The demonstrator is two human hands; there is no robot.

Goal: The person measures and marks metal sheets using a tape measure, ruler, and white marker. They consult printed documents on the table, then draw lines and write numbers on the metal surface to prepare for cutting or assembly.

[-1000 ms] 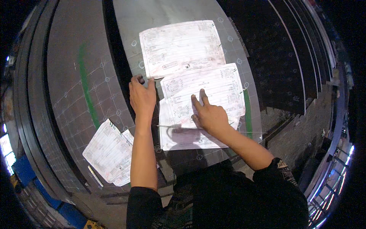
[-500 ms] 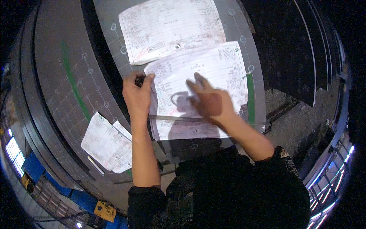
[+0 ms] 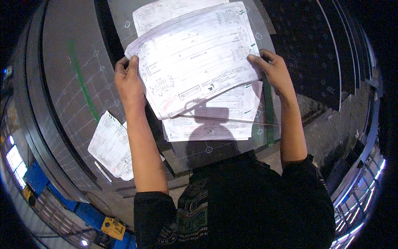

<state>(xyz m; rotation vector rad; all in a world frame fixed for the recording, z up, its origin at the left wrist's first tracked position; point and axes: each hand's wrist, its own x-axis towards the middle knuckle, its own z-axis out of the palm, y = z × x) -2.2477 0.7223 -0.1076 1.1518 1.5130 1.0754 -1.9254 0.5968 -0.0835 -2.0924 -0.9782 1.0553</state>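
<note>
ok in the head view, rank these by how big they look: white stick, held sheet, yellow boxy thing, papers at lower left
1. Held sheet
2. Papers at lower left
3. Yellow boxy thing
4. White stick

All four differ clearly.

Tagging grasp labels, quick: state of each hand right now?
Left hand: closed, pinching the left edge of the upper technical drawing sheet, thumb on top.
Right hand: closed, pinching the same sheet's right edge, thumb on top.
</note>
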